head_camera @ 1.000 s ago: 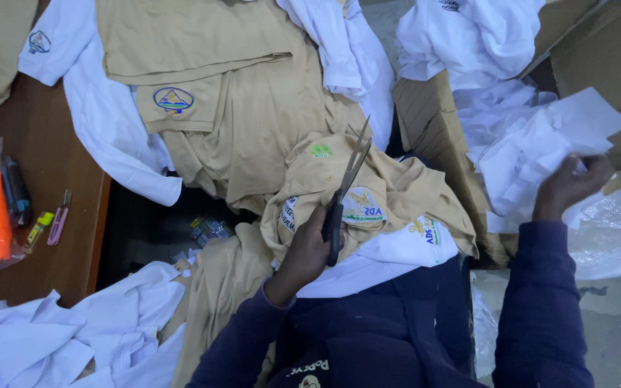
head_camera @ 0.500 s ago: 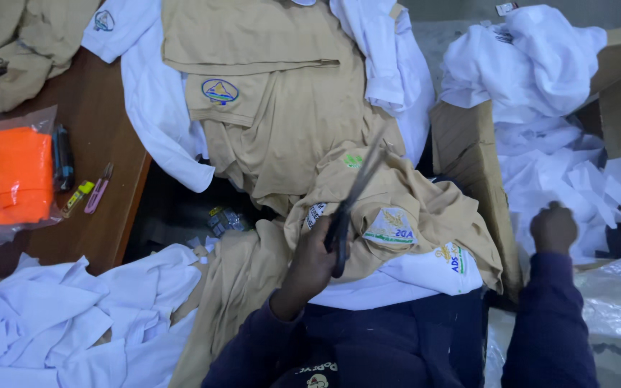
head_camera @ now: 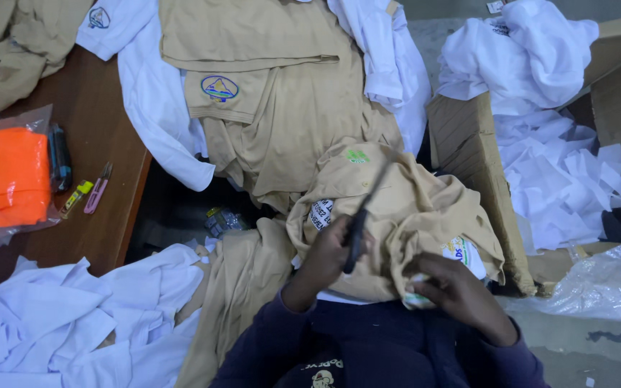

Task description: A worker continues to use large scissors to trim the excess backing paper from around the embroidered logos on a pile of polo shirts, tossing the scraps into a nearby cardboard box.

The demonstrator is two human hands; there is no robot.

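Your left hand (head_camera: 332, 255) grips dark scissors (head_camera: 359, 219), blades angled up-right over crumpled tan shirt (head_camera: 404, 208) bunched on your lap. Your right hand (head_camera: 454, 287) pinches shirt edge beside white round patch (head_camera: 460, 251). Second white patch (head_camera: 320, 213) just left of scissors, small green tag (head_camera: 357, 155) near shirt top. Oval blue-rimmed badge (head_camera: 219, 88) on flat tan shirt above. Clear bag with orange contents (head_camera: 5, 176) on brown table (head_camera: 102, 136), far left. Cardboard box (head_camera: 468, 158) of white scraps at right.
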